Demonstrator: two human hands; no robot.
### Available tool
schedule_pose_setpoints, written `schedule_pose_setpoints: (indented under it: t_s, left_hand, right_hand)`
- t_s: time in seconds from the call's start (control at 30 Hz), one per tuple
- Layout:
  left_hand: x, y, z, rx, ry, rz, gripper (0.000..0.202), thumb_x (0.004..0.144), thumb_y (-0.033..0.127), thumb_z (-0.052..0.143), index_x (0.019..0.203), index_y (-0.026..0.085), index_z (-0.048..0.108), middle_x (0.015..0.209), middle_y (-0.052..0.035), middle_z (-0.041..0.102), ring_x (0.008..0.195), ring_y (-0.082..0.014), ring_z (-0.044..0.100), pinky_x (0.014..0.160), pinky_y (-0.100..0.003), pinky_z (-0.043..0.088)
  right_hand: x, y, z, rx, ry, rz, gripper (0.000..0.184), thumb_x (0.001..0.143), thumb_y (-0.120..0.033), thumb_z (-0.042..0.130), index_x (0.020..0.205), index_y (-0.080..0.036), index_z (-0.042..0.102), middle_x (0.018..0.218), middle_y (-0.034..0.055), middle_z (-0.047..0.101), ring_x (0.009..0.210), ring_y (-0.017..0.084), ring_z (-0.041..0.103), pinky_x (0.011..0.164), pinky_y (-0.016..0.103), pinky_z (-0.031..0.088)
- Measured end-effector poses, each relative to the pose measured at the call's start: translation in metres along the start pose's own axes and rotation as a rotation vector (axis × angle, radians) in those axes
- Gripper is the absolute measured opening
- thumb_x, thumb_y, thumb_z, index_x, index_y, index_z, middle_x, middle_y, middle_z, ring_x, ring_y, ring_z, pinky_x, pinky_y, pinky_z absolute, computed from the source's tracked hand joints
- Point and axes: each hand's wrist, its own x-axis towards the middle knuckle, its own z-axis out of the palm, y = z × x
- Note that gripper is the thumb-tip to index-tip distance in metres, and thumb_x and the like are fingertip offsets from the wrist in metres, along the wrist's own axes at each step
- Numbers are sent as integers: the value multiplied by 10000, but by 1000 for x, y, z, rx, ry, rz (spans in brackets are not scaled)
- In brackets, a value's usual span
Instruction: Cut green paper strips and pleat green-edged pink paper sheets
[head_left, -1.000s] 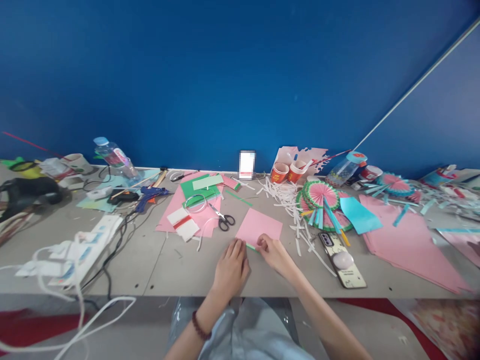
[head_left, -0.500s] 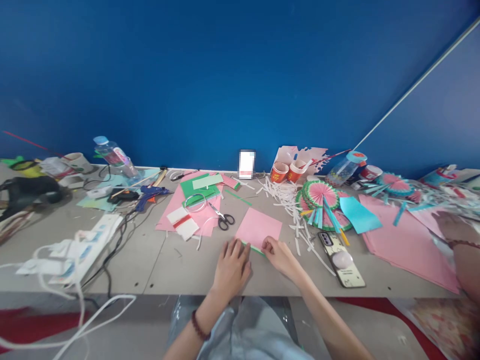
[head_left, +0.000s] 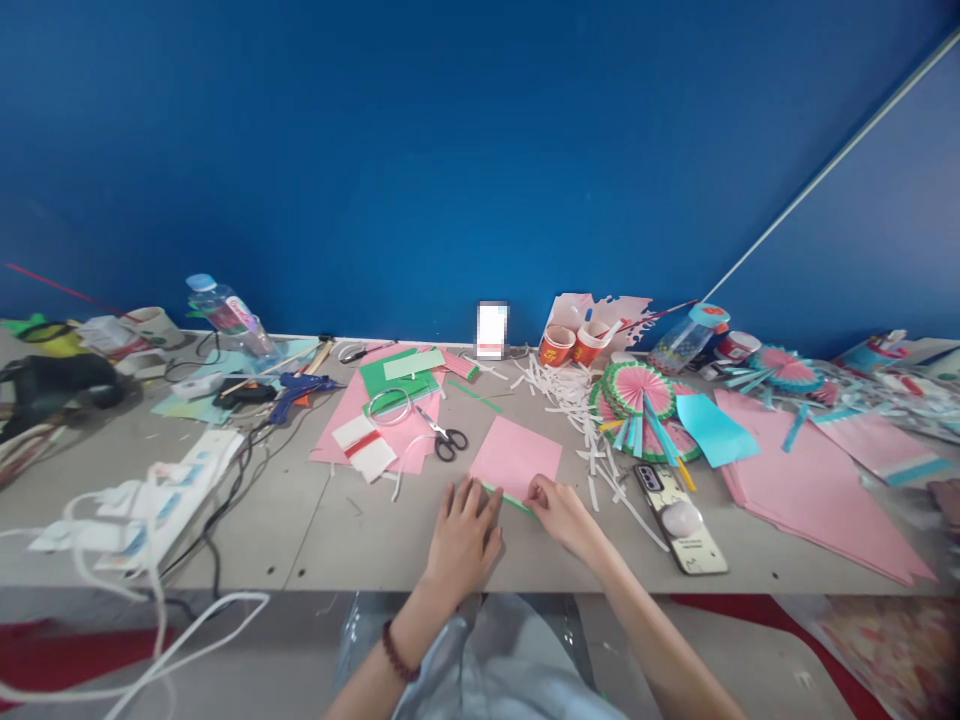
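Observation:
A square sheet of pink paper (head_left: 516,455) lies on the table in front of me, with a narrow green edge (head_left: 510,497) along its near side. My left hand (head_left: 463,535) rests flat at the sheet's near left corner, fingers stretched out and touching the edge. At the near right corner, my right hand (head_left: 556,510) has its fingers pinched together on the paper's edge. Black-handled scissors (head_left: 450,444) lie just beyond the left hand, their blades pointing away to the left.
White paper strips (head_left: 559,395) and watermelon-pattern paper fans (head_left: 641,390) lie to the right, near a phone (head_left: 682,530) and stacked pink sheets (head_left: 802,490). Left are green paper (head_left: 375,377), a blue glue gun (head_left: 296,395) and a power strip (head_left: 180,495). Another person's hand (head_left: 946,500) shows at far right.
The other person's hand has drawn back toward the right edge, uncovering a pink sheet with a blue band. My own hands have stayed nearly in place on the paper.

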Motion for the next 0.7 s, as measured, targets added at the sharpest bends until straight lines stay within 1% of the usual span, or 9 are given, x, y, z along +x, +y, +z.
schedule_pose_setpoints:
  t_s: [0.2, 0.37, 0.5, 0.6, 0.7]
  left_hand:
    - [-1, 0, 1, -16, 26, -2, 485, 879, 288, 475, 1362, 257, 453, 1325, -102, 493, 1304, -285, 373, 1082, -506, 295]
    - [-1, 1, 0, -24, 20, -7, 480, 874, 290, 488, 1353, 260, 465, 1325, -96, 495, 1305, -285, 373, 1090, -508, 291]
    - [-1, 0, 1, -23, 5, -9, 486, 876, 290, 487, 1360, 263, 456, 1337, -99, 486, 1313, -288, 368, 1087, -513, 297]
    - [-2, -1, 3, -19, 9, -7, 497, 873, 295, 493, 1367, 274, 446, 1348, -92, 480, 1316, -288, 365, 1088, -511, 298]
    - [-2, -1, 2, -15, 17, -6, 498, 873, 295, 494, 1368, 276, 445, 1354, -93, 476, 1316, -286, 368, 1092, -503, 295]
  right_hand:
    - [-3, 5, -1, 14, 9, 7, 47, 776, -168, 547, 736, -192, 539, 577, -34, 551, 568, 137, 534, 569, 219, 330]
    - [-5, 7, 2, -50, 31, 21, 32, 806, -186, 545, 775, -193, 543, 623, -15, 596, 600, 147, 563, 573, 219, 326]
    - [-7, 4, 2, -128, 15, 54, 21, 834, -193, 535, 823, -197, 552, 693, 3, 643, 672, 158, 603, 582, 218, 317]
    - [-11, 0, -2, -222, -6, 90, 39, 850, -214, 531, 867, -206, 565, 746, 14, 666, 712, 167, 616, 569, 223, 293]
    - [-17, 3, -11, -269, -18, 102, 55, 851, -220, 528, 877, -208, 575, 763, 18, 671, 712, 171, 615, 564, 229, 285]
